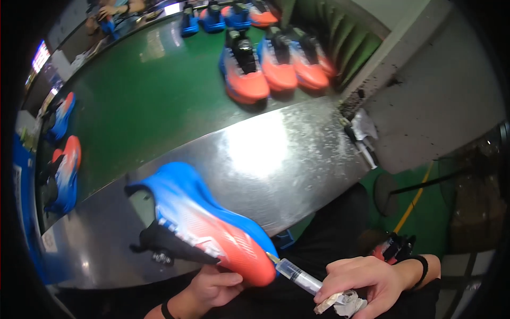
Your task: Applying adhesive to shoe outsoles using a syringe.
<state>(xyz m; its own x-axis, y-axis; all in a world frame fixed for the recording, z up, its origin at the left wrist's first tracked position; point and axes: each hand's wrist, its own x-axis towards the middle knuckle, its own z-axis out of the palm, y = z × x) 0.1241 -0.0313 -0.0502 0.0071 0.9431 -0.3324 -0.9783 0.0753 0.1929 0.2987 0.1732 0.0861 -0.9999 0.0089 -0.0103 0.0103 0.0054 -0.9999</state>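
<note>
A blue and orange sports shoe (207, 223) lies on its side over the near edge of the metal bench, its orange toe toward me. My left hand (215, 287) grips the shoe under the toe. My right hand (366, 279) holds a clear syringe (297, 275) together with a crumpled white rag (345, 304). The syringe's tip touches the shoe's sole edge near the toe. A black band circles my right wrist.
A shiny metal bench (276, 159) borders a green conveyor belt (149, 90) carrying several more blue and orange shoes (276, 64). Two shoes (64, 159) sit at the belt's left end. Another person's hands (109, 10) work at the far side. Green floor lies lower right.
</note>
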